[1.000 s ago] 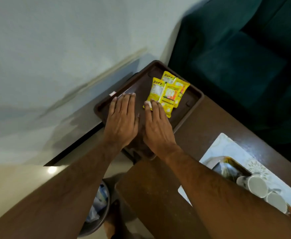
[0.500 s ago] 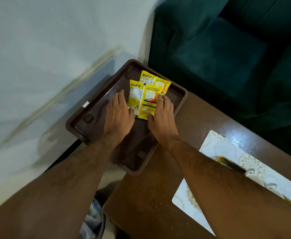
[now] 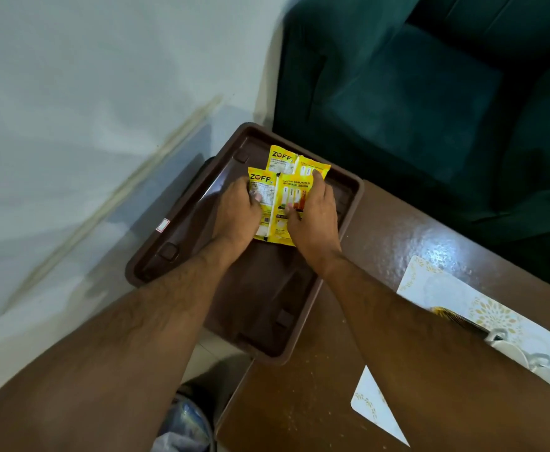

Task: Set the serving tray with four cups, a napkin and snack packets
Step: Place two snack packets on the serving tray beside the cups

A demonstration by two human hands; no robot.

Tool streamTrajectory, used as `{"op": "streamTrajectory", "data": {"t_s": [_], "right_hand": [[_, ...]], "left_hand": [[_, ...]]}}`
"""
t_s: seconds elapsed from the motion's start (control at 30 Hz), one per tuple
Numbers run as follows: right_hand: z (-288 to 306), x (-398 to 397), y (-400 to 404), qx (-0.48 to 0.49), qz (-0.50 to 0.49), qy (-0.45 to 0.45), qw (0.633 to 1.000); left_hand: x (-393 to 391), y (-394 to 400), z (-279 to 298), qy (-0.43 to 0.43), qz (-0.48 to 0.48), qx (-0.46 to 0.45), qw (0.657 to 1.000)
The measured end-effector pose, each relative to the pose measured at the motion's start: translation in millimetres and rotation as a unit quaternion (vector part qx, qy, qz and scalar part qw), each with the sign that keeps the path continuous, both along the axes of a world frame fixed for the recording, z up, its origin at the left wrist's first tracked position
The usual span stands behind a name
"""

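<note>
1. Gripping the yellow soya-chunk snack packets (image 3: 283,163), the left hand (image 3: 236,212) curls its fingers (image 3: 256,198) round the left one; the right hand (image 3: 316,215) clamps the others.
2. Packets overlap at the far end of the brown serving tray (image 3: 156,256) on the table (image 3: 299,402).
3. Likely step: squaring the packets. The white cups (image 3: 515,353) lie well apart on the placemat (image 3: 430,288), so fetching them needs free hands.

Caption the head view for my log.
The left hand and right hand grip yellow snack packets in the brown tray on the table; cups lie nearby.
</note>
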State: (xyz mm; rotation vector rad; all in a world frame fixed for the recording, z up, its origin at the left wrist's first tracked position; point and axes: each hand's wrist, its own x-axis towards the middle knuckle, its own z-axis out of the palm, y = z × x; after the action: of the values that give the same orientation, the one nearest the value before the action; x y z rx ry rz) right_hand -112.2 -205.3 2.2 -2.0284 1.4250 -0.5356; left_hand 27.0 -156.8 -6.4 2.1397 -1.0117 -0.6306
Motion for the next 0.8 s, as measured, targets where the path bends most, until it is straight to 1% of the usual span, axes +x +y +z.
{"op": "streamTrajectory", "data": {"t_s": [0.1,0.17,0.27,0.33,0.4,0.47,0.5,0.6,0.67,0.73,0.8], "right_hand": [[0.4,-2.2,-1.6,-0.009,-0.007,-0.035,0.999],[2.2,-3.2,-0.5,-0.023,0.000,-0.070,0.997],[4.7,-7.1,6.8,-0.073,0.040,-0.092,0.992],[5.4,-13.4,12.2,-0.128,0.093,-0.068,0.985],[4.6,-21.4,19.4,-0.173,0.157,-0.040,0.971],[0.7,-29.5,26.3,-0.195,0.216,-0.023,0.956],[-2.0,-33.4,29.4,-0.199,0.241,-0.017,0.950],[-7.2,-42.7,37.4,-0.181,0.300,0.011,0.937],[-8.1,-45.9,39.3,-0.164,0.321,0.042,0.932],[-6.9,-47.5,39.6,-0.147,0.333,0.064,0.929],[-4.8,-49.1,38.8,-0.135,0.337,0.075,0.929]], "left_hand": [[-0.1,0.7,1.6,0.018,0.011,-0.045,0.999],[1.4,2.1,4.7,0.021,0.021,-0.095,0.995],[4.9,10.1,8.0,0.040,0.059,-0.179,0.981],[8.0,16.6,8.1,0.095,0.101,-0.230,0.963],[13.3,22.5,3.5,0.178,0.153,-0.253,0.939],[17.8,28.3,1.0,0.248,0.190,-0.242,0.918],[19.2,30.9,0.6,0.259,0.196,-0.229,0.918],[25.0,33.6,-2.0,0.225,0.174,-0.191,0.939],[27.3,27.0,-3.7,0.198,0.148,-0.159,0.956],[26.2,13.5,-6.4,0.156,0.120,-0.102,0.975],[19.7,-3.5,-7.6,0.131,0.086,-0.041,0.987]]}}
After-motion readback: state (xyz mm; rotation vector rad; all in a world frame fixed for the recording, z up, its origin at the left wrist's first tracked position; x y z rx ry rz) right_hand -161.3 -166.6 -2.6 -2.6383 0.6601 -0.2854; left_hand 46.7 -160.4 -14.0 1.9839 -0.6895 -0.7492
